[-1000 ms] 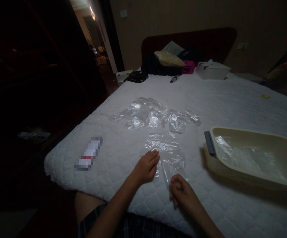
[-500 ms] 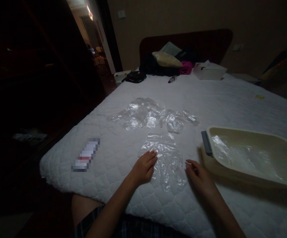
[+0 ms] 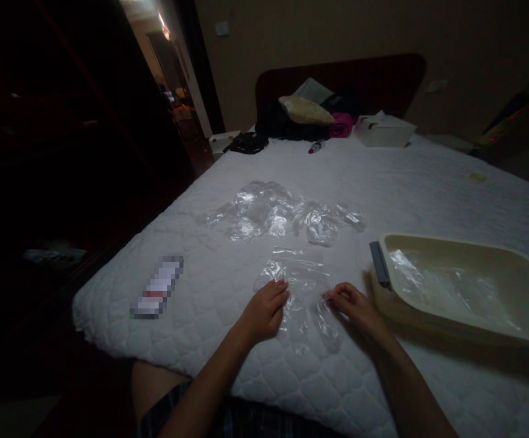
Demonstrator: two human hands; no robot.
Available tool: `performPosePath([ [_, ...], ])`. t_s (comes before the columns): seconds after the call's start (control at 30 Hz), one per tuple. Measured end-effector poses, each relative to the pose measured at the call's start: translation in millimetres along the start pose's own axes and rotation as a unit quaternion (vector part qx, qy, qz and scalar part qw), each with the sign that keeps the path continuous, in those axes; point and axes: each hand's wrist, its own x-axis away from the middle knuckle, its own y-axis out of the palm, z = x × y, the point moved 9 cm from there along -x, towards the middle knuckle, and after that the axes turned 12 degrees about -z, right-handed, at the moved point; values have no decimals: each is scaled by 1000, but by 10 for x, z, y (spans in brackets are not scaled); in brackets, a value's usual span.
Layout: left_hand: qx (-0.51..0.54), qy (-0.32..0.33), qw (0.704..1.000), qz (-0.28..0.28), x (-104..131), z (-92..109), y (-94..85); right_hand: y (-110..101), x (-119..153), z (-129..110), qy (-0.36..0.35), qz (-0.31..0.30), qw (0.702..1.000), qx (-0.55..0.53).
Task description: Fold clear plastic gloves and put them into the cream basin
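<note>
A clear plastic bag (image 3: 298, 313) lies flattened on the white quilted bed, close to its front edge. My left hand (image 3: 266, 310) rests palm down on the bag's left side, fingers stretched out and holding nothing. At the bag's right side, my right hand (image 3: 349, 303) pinches its edge between thumb and fingertips. Behind this bag lies a pile of crumpled clear plastic bags (image 3: 276, 210).
To the right stands a cream plastic bin (image 3: 456, 248) with clear plastic inside. A blurred rectangular object (image 3: 158, 287) lies on the left of the bed. A white box (image 3: 385, 132), a cushion (image 3: 306, 111) and dark cloth are near the headboard.
My right hand has moved left and forward and now pinches the bag's right edge. The bag's lower right part has shifted. My left hand has stayed in place.
</note>
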Motion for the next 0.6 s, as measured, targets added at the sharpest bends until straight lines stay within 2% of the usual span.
performPosePath([
  [0.37,-6,-6,1000,-5,6,-2,5,-128,87,51,14,18,999,-42],
  [0.5,-7,-9,1000,-4,9,-9,12,-251,146,86,28,46,999,9],
  [0.6,0,-10,1000,-6,8,-11,14,-320,179,86,20,46,993,106],
])
